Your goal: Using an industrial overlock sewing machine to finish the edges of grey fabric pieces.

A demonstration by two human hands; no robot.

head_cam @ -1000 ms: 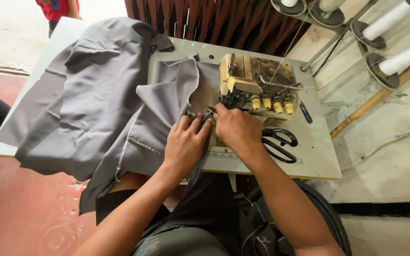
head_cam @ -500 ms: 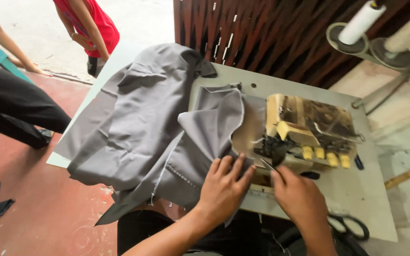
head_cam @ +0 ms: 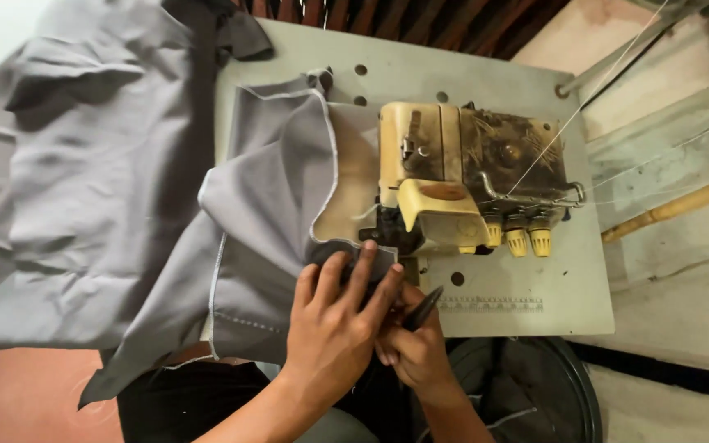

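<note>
Grey fabric [head_cam: 272, 238] now lies under spread left-hand fingers [head_cam: 346, 283]; right hand [head_cam: 412, 349] newly grips a dark tool [head_cam: 422, 308].

I see matt grey woven cloth [head_cam: 108, 189], creased, with pale stitched edges. The sewing machine [head_cam: 453, 184] looks like worn cream-painted metal, grimy and scuffed, with glossy yellow plastic knobs [head_cam: 519, 240]. The tabletop [head_cam: 527, 299] is smooth, dull grey laminate.

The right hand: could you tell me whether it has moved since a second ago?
Yes. The right hand has drawn back from the sewing machine toward the table's near edge, and now holds a dark tool.
</note>
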